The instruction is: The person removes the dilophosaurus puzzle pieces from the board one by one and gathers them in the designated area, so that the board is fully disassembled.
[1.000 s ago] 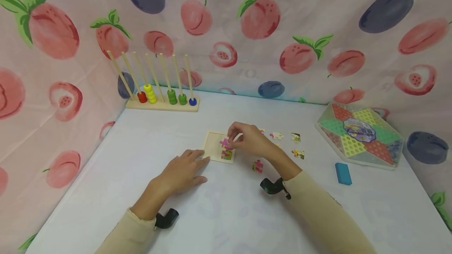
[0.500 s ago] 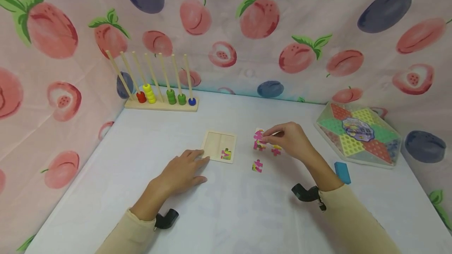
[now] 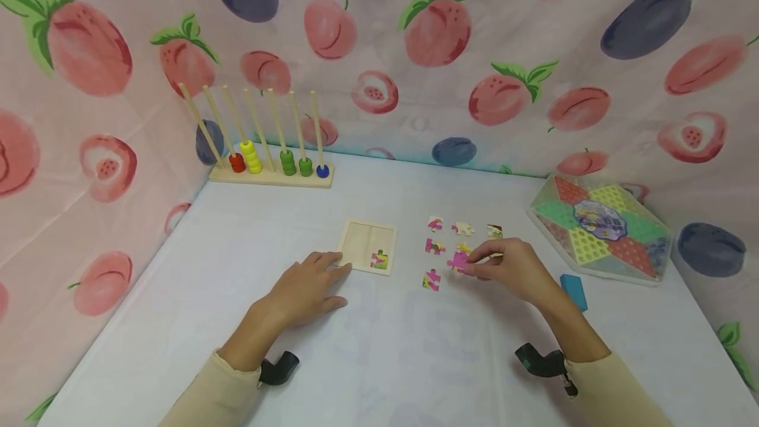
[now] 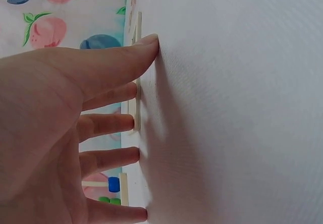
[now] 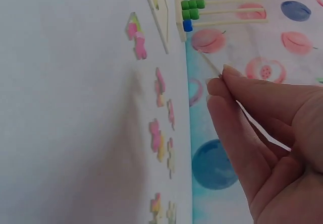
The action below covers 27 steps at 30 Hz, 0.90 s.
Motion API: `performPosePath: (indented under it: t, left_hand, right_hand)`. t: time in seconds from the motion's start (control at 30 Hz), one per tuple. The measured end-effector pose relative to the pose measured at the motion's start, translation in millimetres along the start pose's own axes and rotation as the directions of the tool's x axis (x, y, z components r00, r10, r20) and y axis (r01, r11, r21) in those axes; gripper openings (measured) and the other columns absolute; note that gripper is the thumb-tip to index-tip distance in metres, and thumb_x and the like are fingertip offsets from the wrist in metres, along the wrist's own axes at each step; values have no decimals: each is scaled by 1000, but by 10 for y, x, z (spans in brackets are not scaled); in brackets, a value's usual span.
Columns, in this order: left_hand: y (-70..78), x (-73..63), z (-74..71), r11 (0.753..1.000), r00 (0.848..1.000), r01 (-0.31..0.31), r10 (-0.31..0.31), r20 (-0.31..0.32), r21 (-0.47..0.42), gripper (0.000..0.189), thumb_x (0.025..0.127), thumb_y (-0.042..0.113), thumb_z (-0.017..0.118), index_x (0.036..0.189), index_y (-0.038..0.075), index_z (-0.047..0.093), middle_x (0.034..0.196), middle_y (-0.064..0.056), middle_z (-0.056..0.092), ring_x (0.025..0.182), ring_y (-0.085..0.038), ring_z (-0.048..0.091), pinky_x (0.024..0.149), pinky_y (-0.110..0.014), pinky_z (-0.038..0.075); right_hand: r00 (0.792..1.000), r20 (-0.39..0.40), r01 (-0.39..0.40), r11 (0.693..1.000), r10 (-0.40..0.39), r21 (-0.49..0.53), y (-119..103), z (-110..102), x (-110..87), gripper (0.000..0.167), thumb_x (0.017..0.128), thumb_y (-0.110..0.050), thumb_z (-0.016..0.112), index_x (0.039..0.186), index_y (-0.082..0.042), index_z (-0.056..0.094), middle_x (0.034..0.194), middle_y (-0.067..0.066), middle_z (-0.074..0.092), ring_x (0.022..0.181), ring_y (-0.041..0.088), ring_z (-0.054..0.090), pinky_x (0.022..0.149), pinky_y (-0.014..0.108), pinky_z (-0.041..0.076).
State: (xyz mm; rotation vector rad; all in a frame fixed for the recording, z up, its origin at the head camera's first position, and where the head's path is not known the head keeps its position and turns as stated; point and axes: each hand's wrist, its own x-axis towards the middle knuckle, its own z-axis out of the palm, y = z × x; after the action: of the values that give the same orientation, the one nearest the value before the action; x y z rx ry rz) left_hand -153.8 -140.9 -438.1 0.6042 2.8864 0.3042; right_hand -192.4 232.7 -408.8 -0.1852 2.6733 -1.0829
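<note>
In the head view my right hand [image 3: 506, 269] pinches a pink jigsaw puzzle piece [image 3: 458, 262] between thumb and fingertips, held above the loose pieces. Edge-on, that puzzle piece [image 5: 211, 64] looks like a thin strip in the right wrist view. My left hand [image 3: 308, 288] lies spread on the white tablecloth, its fingertips at the left edge of a square wooden puzzle tray [image 3: 354, 242]. A pink and green piece [image 3: 381, 259] sits in the tray's near right corner. Right of the tray, several loose puzzle pieces [image 3: 435, 247] lie in rough rows; my right hand hides some.
A wooden bead rack [image 3: 273, 178] with upright pegs stands at the back left. At the right are a hexagonal box [image 3: 601, 223] with coloured triangles and a blue block [image 3: 573, 292], close to my right forearm. A fruit-print cloth [image 3: 379, 130] hangs behind the table.
My right hand has moved right, from over the tray to over the loose pieces, carrying the pink puzzle piece, then slightly nearer. My left hand stays put.
</note>
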Motion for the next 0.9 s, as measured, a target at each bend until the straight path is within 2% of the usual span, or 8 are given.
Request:
performPosePath:
  t: [0.2, 0.43, 0.67, 0.9]
  left_hand:
    - [11, -12, -6, 1000, 1000, -6, 6, -2, -2, 63, 91, 39, 77, 146, 16, 58, 156, -12, 50, 143, -35, 48, 108, -61, 49]
    - [14, -7, -13, 1000, 1000, -21, 21, -10, 6, 61, 92, 39, 75, 146, 15, 58, 155, -13, 50, 142, -35, 48, 106, -61, 49]
    - [5, -2, -10, 1000, 999, -29, 29, -14, 8, 61, 92, 38, 75, 145, 15, 58, 155, -13, 51, 142, -36, 48, 106, -61, 50]
    - [7, -4, -8, 1000, 1000, -22, 22, -6, 11, 62, 91, 40, 76, 146, 16, 58, 155, -13, 50, 142, -35, 48, 106, -61, 50]
  right_hand:
    - [997, 45, -63, 998, 64, -24, 138, 113, -38, 20, 87, -25, 82, 101, -11, 81, 105, 9, 74, 82, 14, 67, 69, 19, 57]
    - [995, 43, -92, 993, 95, -76, 233, 212, -35, 17, 89, -23, 80, 100, -10, 81, 104, 8, 72, 88, 17, 61, 68, 20, 54]
    - [989, 68, -123, 989, 128, -81, 217, 243, -21, 17, 88, -21, 80, 100, -8, 79, 96, 7, 72, 72, 14, 63, 63, 22, 54]
    - [989, 79, -115, 988, 124, -103, 182, 238, -28, 18, 88, -21, 81, 99, -6, 79, 90, 5, 72, 67, 14, 61, 59, 23, 52]
